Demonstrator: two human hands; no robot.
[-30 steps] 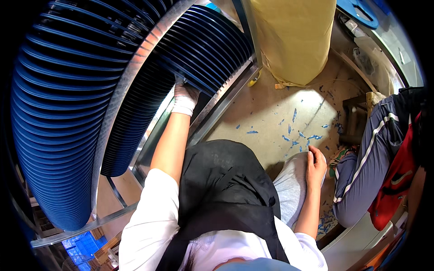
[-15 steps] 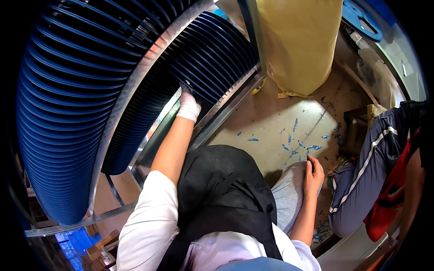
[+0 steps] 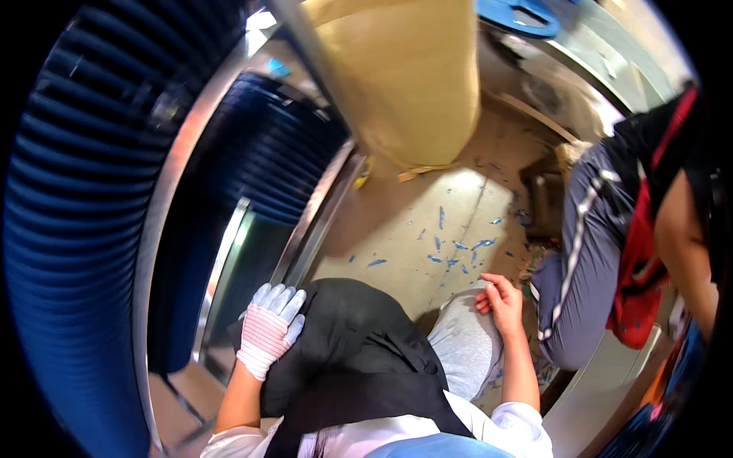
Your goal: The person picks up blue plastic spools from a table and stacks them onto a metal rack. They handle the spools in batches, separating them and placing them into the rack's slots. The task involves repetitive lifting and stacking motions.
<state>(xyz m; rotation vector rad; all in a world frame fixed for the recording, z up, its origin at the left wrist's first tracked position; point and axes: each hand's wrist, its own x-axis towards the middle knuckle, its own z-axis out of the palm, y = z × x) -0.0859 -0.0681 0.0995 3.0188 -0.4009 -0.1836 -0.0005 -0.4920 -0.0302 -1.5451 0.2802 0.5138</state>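
My left hand (image 3: 271,324) wears a white-and-pink knit glove with pale grey-blue fingers. It lies at the edge of the black apron (image 3: 343,328), its fingers stretched and a little apart, with nothing in it. Beside it runs the metal rail (image 3: 324,206) of a rack. Rows of thin dark blue discs or rings fill the rack: a large row (image 3: 76,252) at the left and a smaller row (image 3: 279,145) behind the rail, both smeared by motion. Over my grey-clad knee (image 3: 466,336), my bare right hand (image 3: 502,307) is loosely curled with fingers apart, holding nothing I can see.
A tall yellow-tan wrapped bundle (image 3: 405,84) stands ahead, past the rail. Blue scraps (image 3: 450,259) litter the floor. Close at my right sits another person in grey trousers (image 3: 580,267) with a red cloth (image 3: 637,282). A wooden stool (image 3: 546,195) and blue plastic part (image 3: 523,15) lie beyond.
My left hand has come out from among the blue discs and back to the apron's edge. My right hand has shifted slightly at the knee. The whole view has turned toward the right.
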